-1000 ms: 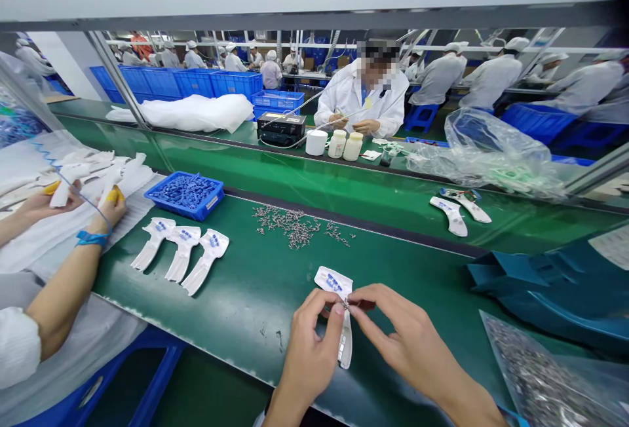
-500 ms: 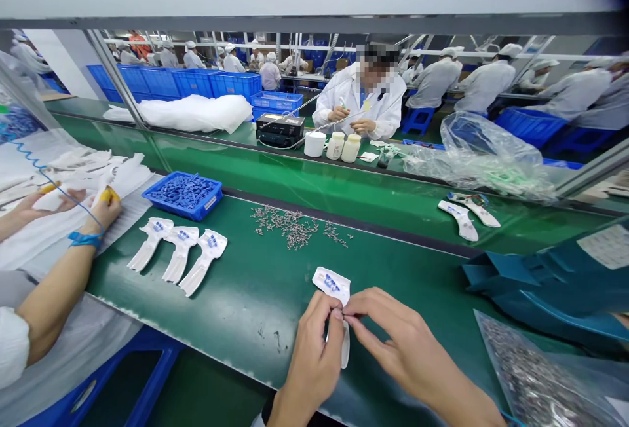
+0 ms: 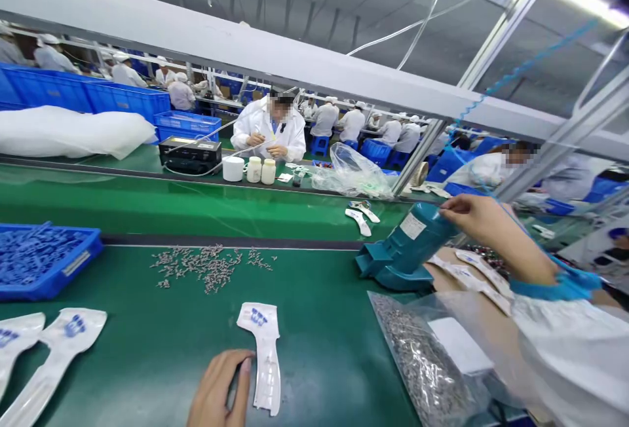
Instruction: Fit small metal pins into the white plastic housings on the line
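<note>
left hand [image 3: 219,391] lies open, fingers extended and relaxed, just beside the lower stem of a white moulded plastic part [image 3: 266,374]; from this angle i cannot tell whether they touch it. the part lies flat on the green conveyor belt [image 3: 147,365], roughly t-shaped, with a wide head carrying blue print and a long narrow stem. it looks light, thin and fairly stiff, its smooth face likely to slip under dry fingers. the stem may flex if levered, so the safest hold seems a pinch across the wide head or along the stem's edges. right hand [image 3: 484,221] lies over the narrow end of a teal plastic housing [image 3: 407,243] with a white label, fingers spread on it; whether it grips or only touches, i cannot tell. the housing sits tilted on the belt, just beside a clear bag of silver screws [image 3: 417,361]. loose silver screws [image 3: 206,268] lie beyond the part, and a blue crate [image 3: 49,286] of small blue parts stands at far left.
</note>
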Tool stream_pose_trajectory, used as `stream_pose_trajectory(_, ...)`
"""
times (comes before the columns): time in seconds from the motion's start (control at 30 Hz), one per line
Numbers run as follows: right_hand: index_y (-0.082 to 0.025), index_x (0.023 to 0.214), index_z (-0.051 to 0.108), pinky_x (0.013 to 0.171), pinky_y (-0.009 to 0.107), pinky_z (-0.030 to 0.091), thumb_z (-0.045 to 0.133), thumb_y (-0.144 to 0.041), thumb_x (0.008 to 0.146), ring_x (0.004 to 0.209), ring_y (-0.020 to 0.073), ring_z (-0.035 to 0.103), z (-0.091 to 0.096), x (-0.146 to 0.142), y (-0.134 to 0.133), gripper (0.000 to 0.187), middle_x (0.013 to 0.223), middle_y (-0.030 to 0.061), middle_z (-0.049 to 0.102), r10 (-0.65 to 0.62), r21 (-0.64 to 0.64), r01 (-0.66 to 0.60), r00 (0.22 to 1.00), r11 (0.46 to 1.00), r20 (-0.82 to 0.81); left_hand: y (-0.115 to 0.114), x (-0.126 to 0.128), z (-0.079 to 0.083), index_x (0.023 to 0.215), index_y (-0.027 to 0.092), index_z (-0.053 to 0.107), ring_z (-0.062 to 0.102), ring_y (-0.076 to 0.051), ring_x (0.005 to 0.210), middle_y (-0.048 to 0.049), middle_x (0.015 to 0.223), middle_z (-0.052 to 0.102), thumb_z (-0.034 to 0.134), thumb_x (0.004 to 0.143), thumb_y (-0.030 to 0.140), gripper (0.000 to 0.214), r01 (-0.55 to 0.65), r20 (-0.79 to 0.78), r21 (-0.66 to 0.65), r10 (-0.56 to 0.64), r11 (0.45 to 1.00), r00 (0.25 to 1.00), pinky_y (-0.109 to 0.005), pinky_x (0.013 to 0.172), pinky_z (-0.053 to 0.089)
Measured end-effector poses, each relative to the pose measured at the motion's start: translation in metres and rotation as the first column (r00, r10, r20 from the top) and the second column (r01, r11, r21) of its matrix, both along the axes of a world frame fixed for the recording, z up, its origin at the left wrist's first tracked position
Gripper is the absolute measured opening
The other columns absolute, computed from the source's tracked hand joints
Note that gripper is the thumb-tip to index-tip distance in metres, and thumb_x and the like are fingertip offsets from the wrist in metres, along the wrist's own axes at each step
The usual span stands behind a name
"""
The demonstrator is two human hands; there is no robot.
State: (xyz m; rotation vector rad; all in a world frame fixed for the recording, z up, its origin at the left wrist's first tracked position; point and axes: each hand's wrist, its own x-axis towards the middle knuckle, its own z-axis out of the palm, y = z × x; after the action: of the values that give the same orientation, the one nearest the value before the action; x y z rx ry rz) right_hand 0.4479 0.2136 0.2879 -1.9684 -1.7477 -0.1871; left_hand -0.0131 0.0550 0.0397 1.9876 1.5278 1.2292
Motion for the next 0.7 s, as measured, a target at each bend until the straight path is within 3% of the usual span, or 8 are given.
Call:
stream_pose_trajectory(0.13,-0.023,0.073,0.068,0.070,0.044,0.049,0.058,-0.023,0.080,0.073,0.0305,0.067,-0.004,0.010,0.014,0.012,0.073,0.0086,0.070,-0.088,-0.060,0.095,0.990,0.994,0.111,-0.002,0.003,0.006,0.101,0.027,0.067,0.069,-0.019,0.085,-0.0016,0.094,0.072,0.051,0.098,0.031,0.018,0.017,0.022,-0.022,-0.016,1.000,1.000,-0.024,0.074,0.054)
stream_pose_trajectory(0.2,-0.023,0.090,0.070,0.075,0.046,0.048,0.054,-0.025,0.084,0.081,0.0315,0.066,-0.014,-0.020,0.011,0.017,0.086,0.0117,0.071,-0.074,0.003,0.074,0.991,0.997,0.116,-0.003,0.005,0.011,0.100,0.026,0.067,0.068,-0.019,0.086,-0.0018,0.092,0.071,0.048,0.099,0.032,0.020,0.008,0.059,-0.063,-0.004,0.998,0.998,-0.026,0.075,0.054)
stream_pose_trajectory(0.27,-0.025,0.102,0.069,0.078,0.042,0.050,0.051,-0.032,0.090,0.086,0.0282,0.067,-0.031,-0.068,0.010,0.023,0.098,0.0101,0.073,0.136,-0.004,-0.136,0.990,0.991,0.032,-0.005,0.007,0.015,0.099,0.026,0.067,0.067,-0.019,0.087,-0.0022,0.092,0.070,0.046,0.100,0.033,0.022,-0.001,0.075,-0.112,0.009,0.994,0.997,-0.027,0.077,0.053)
stream_pose_trajectory(0.33,-0.025,0.108,0.070,0.078,0.036,0.052,0.051,-0.036,0.092,0.090,0.0252,0.068,-0.059,-0.128,0.013,0.027,0.106,0.0064,0.074,0.497,-0.211,-0.533,0.844,0.819,-0.202,-0.006,0.009,0.017,0.099,0.025,0.066,0.066,-0.020,0.088,-0.0024,0.091,0.069,0.045,0.100,0.033,0.023,-0.010,0.069,-0.154,0.021,0.988,0.997,-0.028,0.077,0.052)
stream_pose_trajectory(0.37,-0.025,0.108,0.071,0.082,0.034,0.052,0.053,-0.032,0.092,0.094,0.0238,0.068,-0.076,-0.158,0.018,0.025,0.108,0.0049,0.074,0.593,-0.291,-0.647,0.763,0.705,-0.258,-0.007,0.009,0.018,0.099,0.025,0.066,0.065,-0.020,0.087,-0.0026,0.091,0.069,0.045,0.100,0.034,0.023,-0.011,0.063,-0.170,0.022,0.985,0.998,-0.029,0.077,0.051)
stream_pose_trajectory(0.4,-0.025,0.107,0.072,0.087,0.031,0.050,0.055,-0.025,0.091,0.098,0.0224,0.067,-0.094,-0.186,0.024,0.024,0.110,0.0041,0.074,0.635,-0.331,-0.690,0.723,0.643,-0.273,-0.008,0.009,0.019,0.099,0.025,0.066,0.065,-0.020,0.087,-0.0029,0.091,0.069,0.044,0.101,0.034,0.023,-0.010,0.058,-0.180,0.021,0.984,0.998,-0.030,0.078,0.051)
stream_pose_trajectory(0.53,-0.019,0.103,0.072,0.087,0.031,0.047,0.063,-0.012,0.083,0.097,0.0227,0.066,-0.164,-0.260,0.049,0.023,0.108,0.0094,0.072,0.603,-0.338,-0.668,0.744,0.663,-0.288,-0.012,0.011,0.022,0.093,0.024,0.064,0.063,-0.021,0.087,-0.0032,0.090,0.068,0.042,0.101,0.032,0.026,0.011,0.055,-0.200,0.000,0.980,0.998,-0.032,0.079,0.048)
stream_pose_trajectory(0.7,-0.016,0.089,0.070,0.081,0.031,0.047,0.063,-0.013,0.084,0.090,0.0219,0.066,-0.199,-0.265,0.056,0.009,0.095,0.0105,0.070,0.558,-0.299,-0.651,0.756,0.698,-0.342,-0.013,0.014,0.026,0.094,0.024,0.064,0.062,-0.022,0.085,-0.0035,0.088,0.067,0.041,0.102,0.030,0.026,0.009,0.055,-0.232,0.004,0.973,0.998,-0.032,0.077,0.047)
